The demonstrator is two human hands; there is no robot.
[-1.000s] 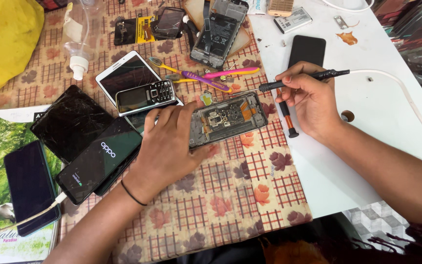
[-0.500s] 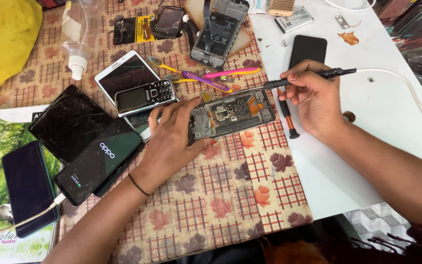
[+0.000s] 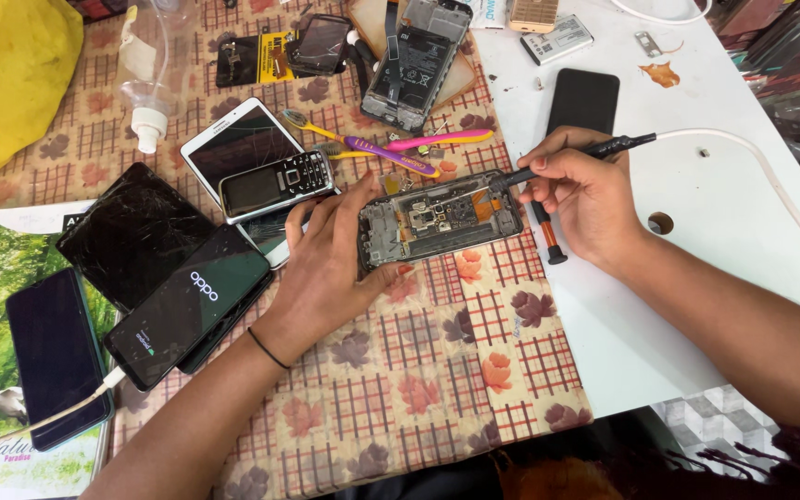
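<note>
**Opened phone held steady under a corded tool**

Checked, leaf-printed cloth (image 3: 400,407) covers most of a cluttered repair table, with a bare white top (image 3: 696,241) to the right. At centre, the left hand (image 3: 331,268) clamps its fingers and thumb around an opened phone (image 3: 439,220), back cover off and circuit boards showing, held slightly tilted just above the cloth. The right hand (image 3: 590,199) is closed pen-style on a black corded tool (image 3: 585,153), its tip at the phone's right end. Nearby lie a keypad phone (image 3: 275,182) on a white tablet (image 3: 233,143), cracked screens (image 3: 131,231), toothbrushes (image 3: 391,153) and a dark phone (image 3: 583,100).
</note>
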